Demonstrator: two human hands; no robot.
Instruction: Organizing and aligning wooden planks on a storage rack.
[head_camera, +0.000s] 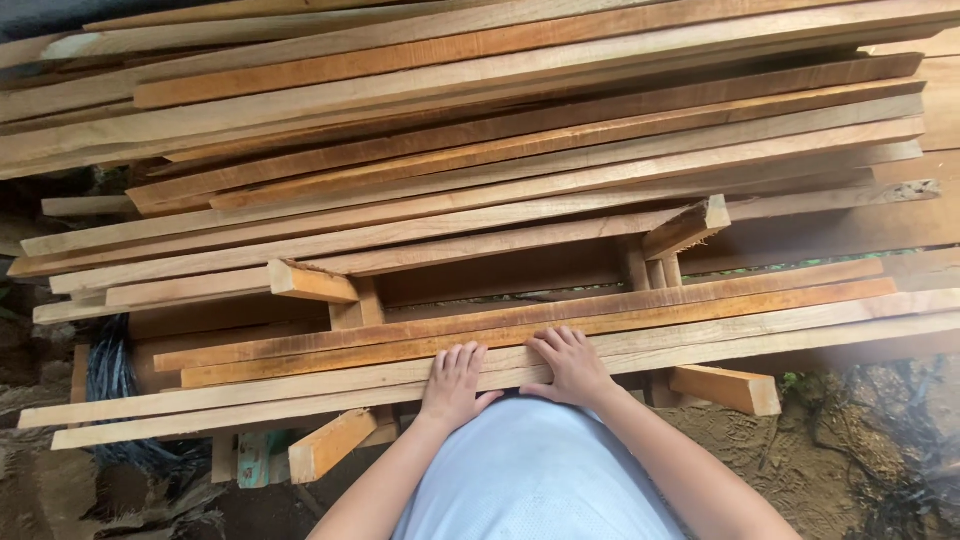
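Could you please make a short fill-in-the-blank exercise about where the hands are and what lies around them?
1. Both hands, the left hand and the right hand, rest palm-down on a long wooden ____.
2. The planks lie in a stack, made of ____.
3. Under the stack, the ground is bare ____.
4. Neither hand grips anything; the fingers lie ____ on the wood.

Missing words: plank; wood; dirt; flat

I see bare dirt ground (800, 470) w/ short wood crosspieces (725, 388) as supports; long planks (480, 235) stacked lengthwise on them in layers; a dark bundle (108, 375) sits on the dirt at left, under the stack.
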